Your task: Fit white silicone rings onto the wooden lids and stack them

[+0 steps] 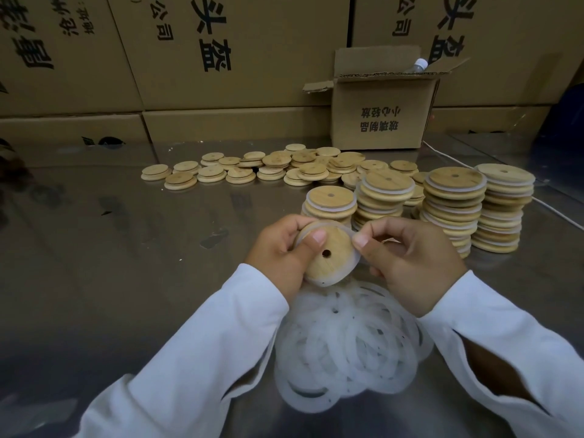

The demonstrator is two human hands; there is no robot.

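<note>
My left hand (281, 251) grips a round wooden lid (331, 257) with a small centre hole, thumb pressed on its top face. A white silicone ring (355, 263) lies around the lid's rim. My right hand (410, 254) pinches that ring at the lid's right edge between thumb and fingers. Below my hands a heap of loose white rings (347, 346) lies on the metal table (126, 263). Behind my hands stand several stacks of ringed lids (452, 203). Bare wooden lids (268, 167) are spread farther back.
An open cardboard box (379, 121) with a bottle cap showing stands behind the stacks. Large printed cartons (221, 58) wall off the back of the table. A white cable (550, 207) runs along the right side.
</note>
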